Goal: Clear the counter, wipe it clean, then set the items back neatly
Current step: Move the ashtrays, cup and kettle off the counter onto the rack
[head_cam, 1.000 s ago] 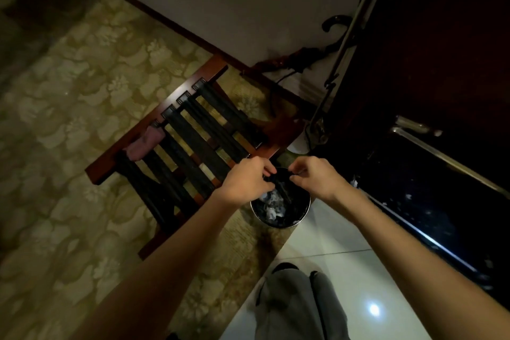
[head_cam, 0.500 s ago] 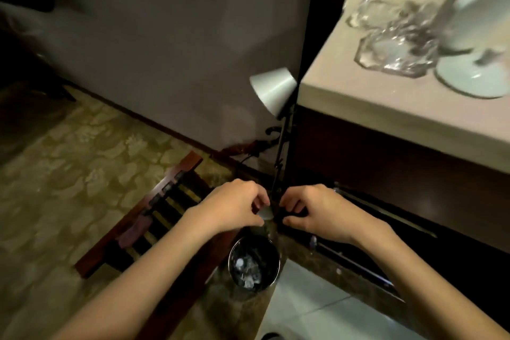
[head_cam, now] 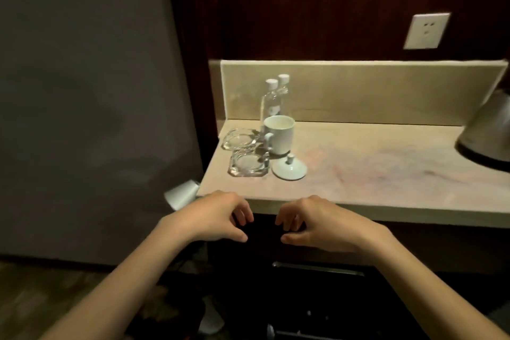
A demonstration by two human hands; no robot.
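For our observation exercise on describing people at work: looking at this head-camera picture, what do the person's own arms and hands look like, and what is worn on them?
Both forearms are bare right to the bottom edge of the picture; no sleeve shows. The left hand and right hand wear no gloves, and no ring, watch or bracelet is visible. The fingernails look short and unpainted, though the dim light makes that hard to confirm.

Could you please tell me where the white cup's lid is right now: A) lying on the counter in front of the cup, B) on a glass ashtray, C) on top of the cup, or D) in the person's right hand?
A: the lid lies knob-up on the counter, in front of the open cup.
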